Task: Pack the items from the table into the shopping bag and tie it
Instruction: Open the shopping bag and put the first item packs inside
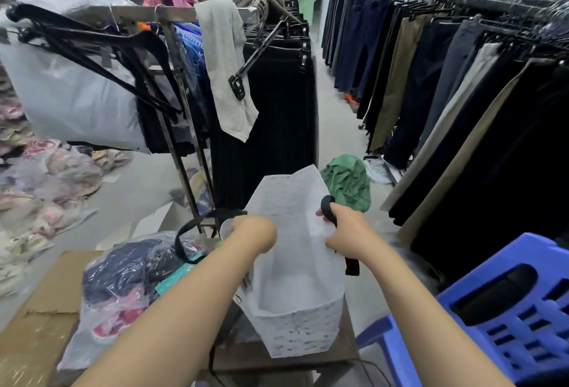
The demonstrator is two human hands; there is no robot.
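Note:
A white fabric shopping bag (295, 288) with black strap handles stands open on a small brown table (277, 356). My left hand (254, 232) grips the bag's left rim, where one black handle (187, 236) loops out to the left. My right hand (346, 229) is closed around the other black handle (328, 205) at the bag's right rim. The bag's inside looks bare. To its left lie clear plastic packs of folded clothing (123, 291), dark blue and pink, with a teal-tagged item (174, 277) beside them.
A flattened cardboard box (40, 319) lies at the lower left. A blue plastic stool (508, 309) stands at the right. Clothing racks with dark trousers (277, 103) line the aisle ahead and to the right. A green garment (348, 182) lies on the floor.

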